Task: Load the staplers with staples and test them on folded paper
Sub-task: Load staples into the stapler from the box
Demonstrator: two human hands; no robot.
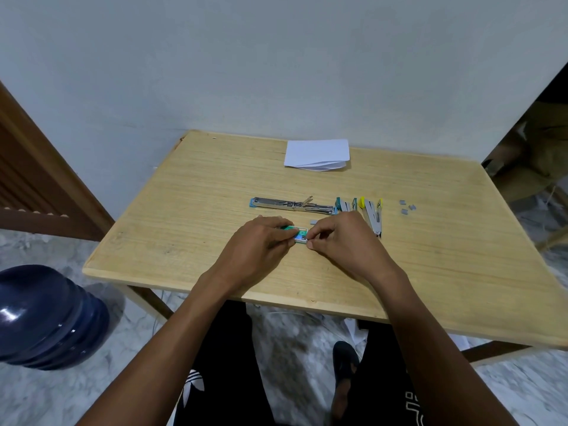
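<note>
1. A small green staple box (297,233) sits near the middle of the wooden tabletop (190,210), held between both hands.
2. The left hand (261,241) grips the box's left end, its fingers curled over the top and thumb at the near side.
3. The right hand (341,238) pinches the box's right end with fingertips (309,245) bent inward; whether it holds a flap or the inner tray cannot be told.
4. A small grey staple strip (313,222) lies on the tabletop just behind the box, between the two hands.
5. Just beyond the hands a long metal stapler (292,205) with blue trim lies opened out flat, lengthwise left to right.
6. To its right, near the right hand, lie smaller staplers (370,212) with teal and yellow parts, also opened, close together.
7. Further right, apart from them, a few loose grey staple strips (408,205) are scattered.
8. Folded white paper (318,152) lies at the far edge of the tabletop, by the wall.
9. A dark blue water jug (46,315) stands on the marble floor to the left of the table.
</note>
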